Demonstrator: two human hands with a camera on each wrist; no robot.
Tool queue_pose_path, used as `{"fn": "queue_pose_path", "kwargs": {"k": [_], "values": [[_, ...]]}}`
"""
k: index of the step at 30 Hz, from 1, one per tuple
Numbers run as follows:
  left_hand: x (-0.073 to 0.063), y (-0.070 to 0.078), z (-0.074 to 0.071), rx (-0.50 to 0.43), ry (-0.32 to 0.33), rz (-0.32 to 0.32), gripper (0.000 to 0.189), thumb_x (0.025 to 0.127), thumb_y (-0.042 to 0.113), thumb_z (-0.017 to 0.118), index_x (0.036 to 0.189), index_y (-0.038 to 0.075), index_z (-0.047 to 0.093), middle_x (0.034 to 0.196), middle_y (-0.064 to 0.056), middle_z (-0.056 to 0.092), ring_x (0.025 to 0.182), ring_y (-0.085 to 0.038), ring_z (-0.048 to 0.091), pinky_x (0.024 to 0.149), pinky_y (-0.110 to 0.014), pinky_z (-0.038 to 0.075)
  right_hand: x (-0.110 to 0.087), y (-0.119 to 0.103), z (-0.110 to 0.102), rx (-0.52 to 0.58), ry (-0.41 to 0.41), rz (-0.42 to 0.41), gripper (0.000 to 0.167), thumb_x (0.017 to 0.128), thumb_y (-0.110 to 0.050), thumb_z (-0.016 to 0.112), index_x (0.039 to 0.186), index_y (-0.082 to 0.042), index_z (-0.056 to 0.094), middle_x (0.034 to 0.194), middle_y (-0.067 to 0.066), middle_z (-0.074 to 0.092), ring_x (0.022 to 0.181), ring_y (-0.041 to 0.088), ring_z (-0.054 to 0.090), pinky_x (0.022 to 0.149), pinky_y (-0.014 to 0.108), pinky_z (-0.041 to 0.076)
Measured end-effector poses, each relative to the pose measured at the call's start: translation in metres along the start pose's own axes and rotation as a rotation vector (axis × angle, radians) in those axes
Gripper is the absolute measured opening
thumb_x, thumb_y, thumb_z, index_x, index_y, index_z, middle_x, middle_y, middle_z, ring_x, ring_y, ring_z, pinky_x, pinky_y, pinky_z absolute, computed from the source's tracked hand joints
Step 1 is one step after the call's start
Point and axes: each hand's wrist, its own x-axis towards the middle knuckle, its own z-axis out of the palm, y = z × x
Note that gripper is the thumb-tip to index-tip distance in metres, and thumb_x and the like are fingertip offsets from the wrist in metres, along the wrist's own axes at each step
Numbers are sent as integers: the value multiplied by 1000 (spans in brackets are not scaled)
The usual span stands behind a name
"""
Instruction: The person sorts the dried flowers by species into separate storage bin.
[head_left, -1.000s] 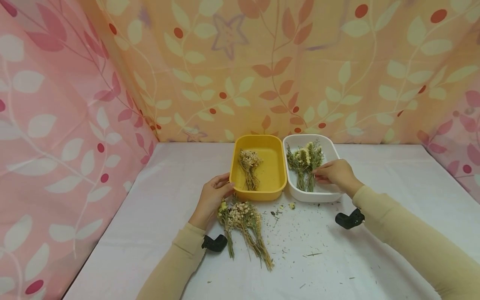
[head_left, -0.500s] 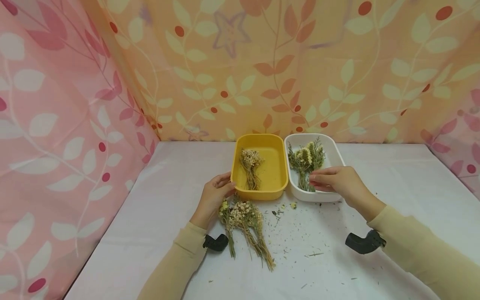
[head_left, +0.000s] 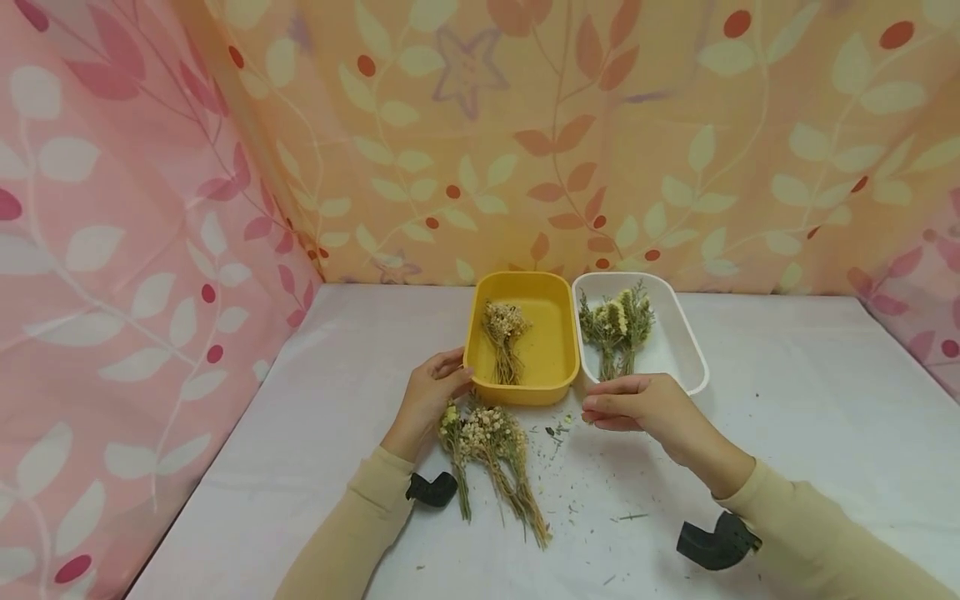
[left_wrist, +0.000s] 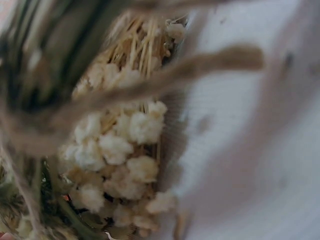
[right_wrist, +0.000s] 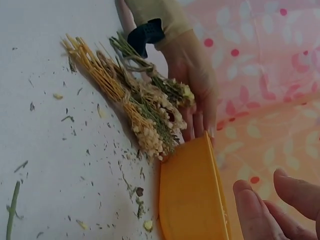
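Note:
My left hand [head_left: 424, 403] touches the near left corner of a yellow bin [head_left: 553, 333], its fingers resting along the outside wall. One bunch of dried flowers [head_left: 507, 333] lies in that bin. My right hand [head_left: 651, 410] hovers over the table just in front of a white bin [head_left: 678, 342], with nothing seen between its fingers [right_wrist: 252, 215]. Greenish-yellow dried flower bunches [head_left: 617, 323] lie in the white bin, at its left side. Several more bunches [head_left: 491, 442], some tied with twine, lie on the table beside my left wrist; the left wrist view shows their cream blooms [left_wrist: 120, 145] close up.
Bits of stem and leaf [head_left: 558, 467] are scattered over the white table [head_left: 360, 333] in front of the bins. Patterned cloth [head_left: 405, 150] rises behind and at the sides. A black wrist mount [head_left: 720, 542] juts from under my right sleeve.
My right hand has left the bunches in the white bin and moved toward me and left, to the bin's front. The left hand stays at the yellow bin.

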Motion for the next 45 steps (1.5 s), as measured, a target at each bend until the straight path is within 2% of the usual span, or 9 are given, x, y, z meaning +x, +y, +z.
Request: {"fn": "queue_pose_path", "kwargs": {"k": [8,15,23,30,37,45], "values": [[0,-3,-2,10,2,-7,49,96,10,66,143,3,53,139,-22,58,121,-37,63,95,-34,60,3,12,18,77,-65,23,43,91,-15,73,122,14,63,95,5,78,88,14,76,87,37,63],[0,0,-1,11,-20,24,50,96,10,66,143,0,51,140,-25,56,121,-36,63,94,-32,60,5,21,30,117,-73,35,43,91,-14,73,121,15,63,96,6,78,88,13,75,82,30,64],[1,2,-1,-4,-16,-6,49,97,8,65,144,2,51,141,-23,56,124,-37,60,96,-34,59,5,27,42,141,-116,34,38,91,-14,73,117,13,66,95,5,78,87,11,74,83,30,64],[0,2,-1,0,-15,-8,49,97,8,65,143,2,51,140,-23,56,124,-38,60,97,-35,59,8,36,49,156,-112,48,40,89,-13,74,117,15,65,93,6,78,86,12,75,84,31,63],[0,1,-1,-8,-16,-10,49,97,9,64,144,4,51,141,-21,56,125,-36,60,97,-35,59,11,42,56,99,-123,71,41,89,-15,75,116,14,66,95,9,78,86,11,75,82,29,64],[1,2,-1,-6,-15,-16,49,97,9,64,143,4,51,141,-20,56,125,-36,60,96,-33,59,12,46,62,155,-120,123,36,88,-7,74,115,15,66,93,8,78,84,13,74,82,32,64]]}}
